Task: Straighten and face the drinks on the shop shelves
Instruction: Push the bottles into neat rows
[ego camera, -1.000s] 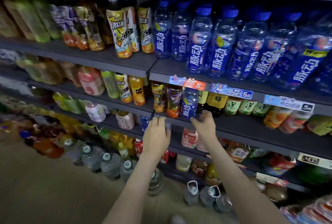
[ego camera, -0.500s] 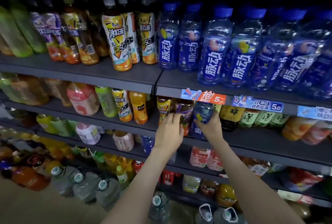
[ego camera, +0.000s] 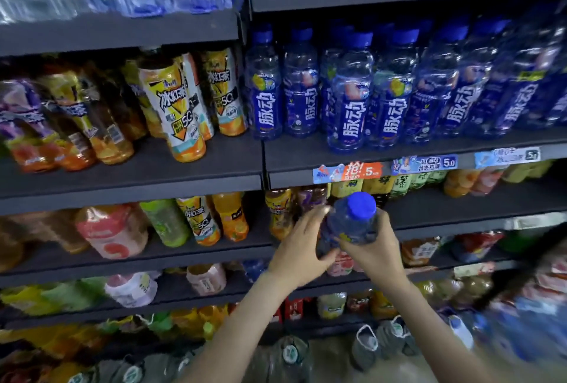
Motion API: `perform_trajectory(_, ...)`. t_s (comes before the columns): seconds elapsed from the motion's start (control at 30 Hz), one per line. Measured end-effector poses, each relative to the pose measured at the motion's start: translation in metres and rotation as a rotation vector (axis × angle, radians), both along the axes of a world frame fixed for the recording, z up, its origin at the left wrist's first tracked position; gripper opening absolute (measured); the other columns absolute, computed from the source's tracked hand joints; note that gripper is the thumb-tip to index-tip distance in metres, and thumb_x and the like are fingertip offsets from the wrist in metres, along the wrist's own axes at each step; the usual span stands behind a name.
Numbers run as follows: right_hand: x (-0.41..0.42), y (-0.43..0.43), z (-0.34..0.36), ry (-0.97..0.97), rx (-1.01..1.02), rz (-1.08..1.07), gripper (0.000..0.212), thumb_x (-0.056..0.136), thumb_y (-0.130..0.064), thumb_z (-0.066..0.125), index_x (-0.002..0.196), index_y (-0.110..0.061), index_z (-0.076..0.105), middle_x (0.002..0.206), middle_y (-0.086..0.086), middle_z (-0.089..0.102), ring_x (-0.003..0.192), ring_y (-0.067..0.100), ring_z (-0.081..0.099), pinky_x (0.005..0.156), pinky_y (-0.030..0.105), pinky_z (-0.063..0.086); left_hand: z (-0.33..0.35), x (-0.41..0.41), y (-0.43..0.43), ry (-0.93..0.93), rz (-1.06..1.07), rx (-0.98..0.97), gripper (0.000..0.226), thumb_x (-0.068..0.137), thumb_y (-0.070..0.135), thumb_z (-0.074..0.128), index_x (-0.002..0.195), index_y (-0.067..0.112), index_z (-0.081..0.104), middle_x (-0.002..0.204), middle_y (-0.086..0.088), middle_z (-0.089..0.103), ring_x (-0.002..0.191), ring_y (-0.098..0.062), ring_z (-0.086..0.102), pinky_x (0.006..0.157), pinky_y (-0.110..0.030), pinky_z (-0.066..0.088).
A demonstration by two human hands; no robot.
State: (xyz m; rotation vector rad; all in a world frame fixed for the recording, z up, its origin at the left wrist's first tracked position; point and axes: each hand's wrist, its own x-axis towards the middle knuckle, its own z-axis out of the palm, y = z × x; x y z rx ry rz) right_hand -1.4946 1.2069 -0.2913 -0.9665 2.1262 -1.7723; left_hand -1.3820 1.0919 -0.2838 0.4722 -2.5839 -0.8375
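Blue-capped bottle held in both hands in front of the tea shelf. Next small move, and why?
Probably lift the blue-capped bottle to the shelf above and set it on the bare front strip beside the matching blue bottles. The left hand and right hand both hold it, its cap and blue body match that row, and the tea bottles behind it are a different product.

I see nearest btl [ego camera: 349,226] clear blue-tinted, cap [ego camera: 361,205] bright blue; upper-row btls [ego camera: 352,106] blue labels w/ white characters; iced-tea btls [ego camera: 175,106] yellow-orange; shelf [ego camera: 138,174] dk grey.
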Motion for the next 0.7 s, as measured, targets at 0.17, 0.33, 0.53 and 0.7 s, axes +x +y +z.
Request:
perform_trajectory(0.17, 0.038, -0.003, 0.063, 0.151, -0.154, 0.005, 0.074, 0.056, 0.001, 0.087, 0.105, -0.034, 0.044, 0.104, -0.021, 0.056, 0.096, -0.02, 0.052, 0.078, 0.0, 0.04, 0.019, 0.004, -0.024, 0.274, -0.032, 0.049, 0.083, 0.074, 0.028, 0.077, 0.142, 0.005, 0.034, 0.143, 0.0, 0.037, 0.134, -0.011, 0.034, 0.11, -0.016, 0.026)
perform_trajectory(0.33, 0.042, -0.032, 0.115, 0.258, -0.194, 0.198, 0.075, 0.064, -0.005, 0.083, 0.118, -0.036, 0.041, 0.115, -0.039, 0.052, 0.108, -0.016, 0.049, 0.086, 0.003, 0.039, 0.071, 0.01, -0.052, 0.501, 0.05, 0.014, 0.065, 0.073, 0.023, 0.076, 0.129, 0.007, 0.047, 0.129, -0.001, 0.053, 0.121, -0.011, 0.05, 0.099, -0.022, 0.042)
perform_trajectory(0.53, 0.028, -0.091, 0.138, 0.154, -0.168, 0.339, 0.066, 0.075, -0.002, 0.076, 0.131, -0.015, 0.043, 0.12, -0.011, 0.059, 0.109, -0.005, 0.056, 0.088, 0.011, 0.045, 0.104, 0.014, -0.086, 0.419, 0.246, 0.058, 0.069, 0.075, 0.028, 0.075, 0.135, 0.019, 0.042, 0.128, 0.0, 0.057, 0.117, -0.018, 0.053, 0.089, -0.028, 0.047)
perform_trajectory(0.7, 0.019, -0.126, 0.147, 0.083, -0.16, 0.339, 0.062, 0.083, -0.005, 0.069, 0.127, -0.037, 0.04, 0.12, -0.02, 0.054, 0.104, -0.02, 0.051, 0.086, 0.004, 0.041, 0.112, 0.001, -0.101, 0.344, 0.402, 0.092, 0.063, 0.074, 0.03, 0.075, 0.13, 0.017, 0.049, 0.113, -0.005, 0.067, 0.105, -0.026, 0.061, 0.069, -0.019, 0.039)
